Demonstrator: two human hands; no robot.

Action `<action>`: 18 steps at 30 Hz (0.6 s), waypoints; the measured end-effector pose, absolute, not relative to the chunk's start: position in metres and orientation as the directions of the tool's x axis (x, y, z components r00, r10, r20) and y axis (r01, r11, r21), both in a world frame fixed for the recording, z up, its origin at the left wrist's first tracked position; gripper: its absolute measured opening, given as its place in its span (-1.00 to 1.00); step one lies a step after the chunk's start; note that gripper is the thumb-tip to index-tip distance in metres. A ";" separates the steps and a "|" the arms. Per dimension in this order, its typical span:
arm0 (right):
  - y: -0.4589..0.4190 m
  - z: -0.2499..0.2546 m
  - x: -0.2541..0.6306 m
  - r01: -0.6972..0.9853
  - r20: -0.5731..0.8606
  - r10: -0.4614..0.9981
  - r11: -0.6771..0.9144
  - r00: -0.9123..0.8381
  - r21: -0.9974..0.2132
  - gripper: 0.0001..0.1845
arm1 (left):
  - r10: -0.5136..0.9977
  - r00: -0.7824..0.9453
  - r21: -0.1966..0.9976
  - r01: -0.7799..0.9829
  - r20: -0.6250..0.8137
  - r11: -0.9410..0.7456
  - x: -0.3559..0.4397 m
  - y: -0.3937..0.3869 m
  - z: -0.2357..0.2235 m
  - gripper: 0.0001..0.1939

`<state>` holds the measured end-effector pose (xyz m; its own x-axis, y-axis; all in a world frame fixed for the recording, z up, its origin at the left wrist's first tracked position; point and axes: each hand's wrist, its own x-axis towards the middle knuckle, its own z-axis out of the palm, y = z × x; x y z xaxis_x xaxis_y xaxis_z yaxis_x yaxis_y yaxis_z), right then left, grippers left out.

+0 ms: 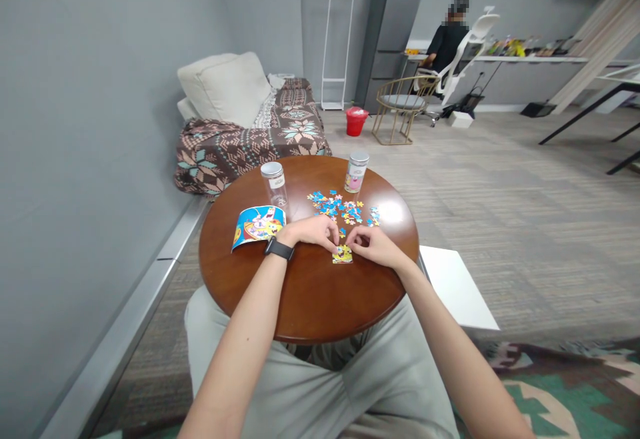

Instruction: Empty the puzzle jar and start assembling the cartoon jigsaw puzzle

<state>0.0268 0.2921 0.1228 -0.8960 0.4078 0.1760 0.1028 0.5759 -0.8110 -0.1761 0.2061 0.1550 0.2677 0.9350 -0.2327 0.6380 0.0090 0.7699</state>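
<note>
A small patch of joined yellow jigsaw puzzle pieces [343, 255] lies on the round brown table in front of me. My left hand [316, 231], with a black watch on its wrist, has its fingers closed at the patch's upper left edge. From the other side, my right hand [371, 244] pinches at the upper right edge. Just beyond the fingertips is a single blue and yellow puzzle piece [343, 232]. Farther back spreads a pile of loose puzzle pieces [327, 206], mostly blue. The curled picture sheet [257, 223] rests left of my left hand, showing a cartoon.
A clear jar [277, 189] with a silver lid stands at the table's back left. Another lidded jar [355, 174] with a pink label is at the back right. Beyond the round table [320, 306] are a covered sofa [295, 119], a red bin [356, 122] and a seated person [447, 46].
</note>
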 end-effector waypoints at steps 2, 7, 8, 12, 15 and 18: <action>0.292 0.121 0.026 0.102 0.187 0.398 0.602 -0.898 -0.792 -0.90 | 0.936 0.271 0.771 0.637 -0.227 0.002 -0.176 0.206 0.155 -0.60; 0.292 0.120 0.027 0.076 0.235 0.362 0.669 -0.902 -0.740 -0.91 | 0.935 0.273 0.766 0.642 -0.228 -0.001 -0.177 0.207 0.153 -0.60; 0.291 0.121 0.027 0.068 0.244 0.353 0.679 -0.903 -0.731 -0.91 | 0.935 0.273 0.765 0.644 -0.227 -0.002 -0.177 0.207 0.153 -0.60; 0.290 0.124 0.027 0.039 0.274 0.323 0.709 -0.906 -0.704 -0.91 | 0.935 0.275 0.761 0.649 -0.224 -0.009 -0.177 0.208 0.152 -0.61; 0.289 0.125 0.027 0.024 0.292 0.297 0.737 -0.909 -0.676 -0.92 | 0.933 0.280 0.761 0.649 -0.225 -0.011 -0.178 0.209 0.151 -0.60; 0.288 0.126 0.028 0.027 0.293 0.298 0.741 -0.908 -0.671 -0.92 | 0.931 0.284 0.761 0.648 -0.228 -0.011 -0.178 0.209 0.151 -0.60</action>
<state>0.0282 0.2883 0.1258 -0.9083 0.2981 0.2934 0.0266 0.7412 -0.6708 -0.1784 0.2087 0.1507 0.2841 0.9313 -0.2278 0.6482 -0.0114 0.7614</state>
